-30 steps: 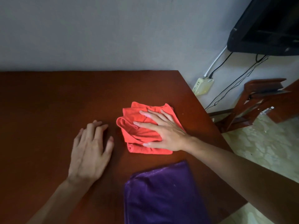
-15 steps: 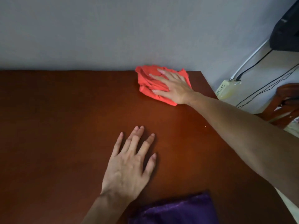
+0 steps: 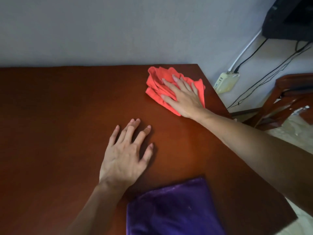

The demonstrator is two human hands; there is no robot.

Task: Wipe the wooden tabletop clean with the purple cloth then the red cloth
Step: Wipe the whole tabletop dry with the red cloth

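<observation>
A crumpled red cloth lies near the far right corner of the dark wooden tabletop. My right hand presses flat on it with straight, spread fingers. My left hand rests palm down on the bare wood at the middle, fingers spread. A folded purple cloth lies at the near edge, just right of my left wrist, untouched.
A grey wall runs along the table's far edge. Right of the table, a white power strip with cables hangs on the wall below a black screen. A wooden chair stands on the pale floor.
My right hand slid the red cloth from the table's middle out to the far right corner, then slightly back toward me. My left hand stays flat on the wood.
</observation>
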